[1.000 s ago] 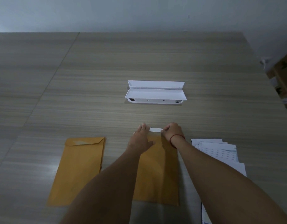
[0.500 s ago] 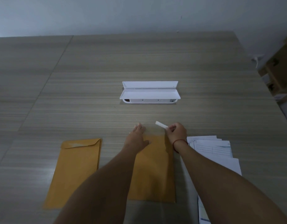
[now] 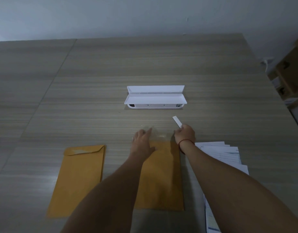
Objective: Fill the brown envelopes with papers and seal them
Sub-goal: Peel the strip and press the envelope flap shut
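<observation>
My right hand [image 3: 185, 133] pinches a small white strip [image 3: 177, 121] between thumb and fingertips, lifted just past the top right corner of the brown envelope [image 3: 161, 179] in front of me. My left hand [image 3: 142, 142] lies flat with straight fingers on that envelope's top left end, pressing it to the surface [image 3: 77, 98]. A second brown envelope [image 3: 79, 179], flap folded down, lies left of it. A fanned stack of papers [image 3: 223, 153] lies to its right, and an open white case [image 3: 155, 98] sits beyond its top edge.
</observation>
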